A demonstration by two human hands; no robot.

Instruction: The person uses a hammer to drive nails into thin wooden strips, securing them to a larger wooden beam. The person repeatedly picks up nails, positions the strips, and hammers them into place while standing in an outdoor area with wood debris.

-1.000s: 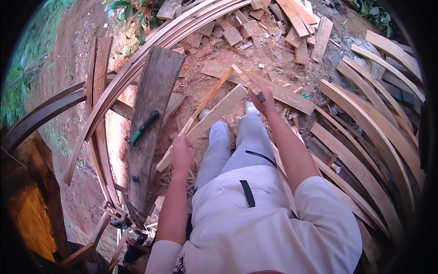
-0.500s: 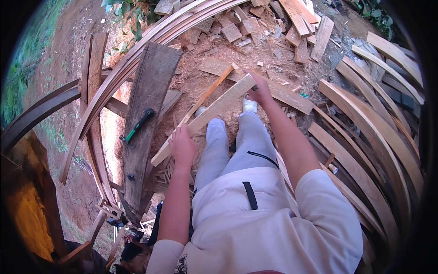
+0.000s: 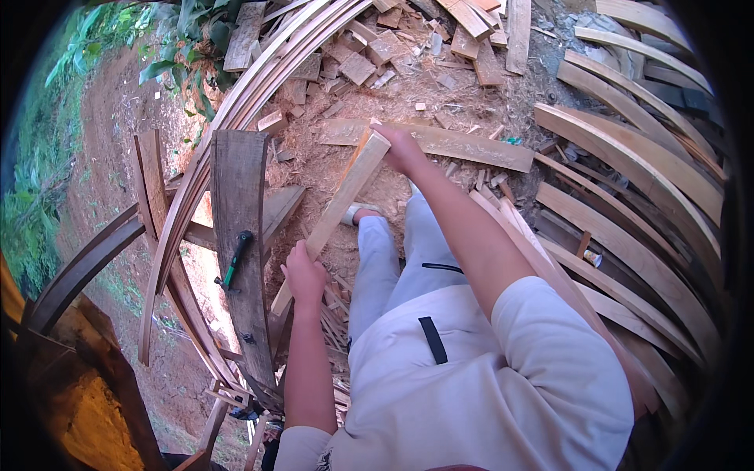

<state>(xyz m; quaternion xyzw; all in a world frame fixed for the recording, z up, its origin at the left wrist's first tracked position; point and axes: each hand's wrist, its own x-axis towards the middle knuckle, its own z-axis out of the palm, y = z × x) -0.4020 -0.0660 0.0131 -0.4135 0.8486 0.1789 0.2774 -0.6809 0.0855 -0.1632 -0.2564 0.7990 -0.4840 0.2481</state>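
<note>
While we hold the pale wood plank (image 3: 339, 202) slanted over the sawdust ground, left hand (image 3: 304, 275) wrapped round its lower part and right hand (image 3: 402, 149) gripping the top end w/ fingers closed on it, we'd keep both grips firm & the board clear of our legs. No packages, labels or signs show nearby; only a green-handled tool (image 3: 234, 261) on the dark board (image 3: 238, 235) at left.

Both hands on the pale wooden slat (image 3: 339, 202): left hand (image 3: 303, 275) grips its near end, right hand (image 3: 402, 149) clasps the far end, slat slanting up over chip-strewn dirt. A green-handled tool (image 3: 234, 263) lies on the dark plank (image 3: 239, 235) just left; curved boards (image 3: 628, 180) fan right.
</note>
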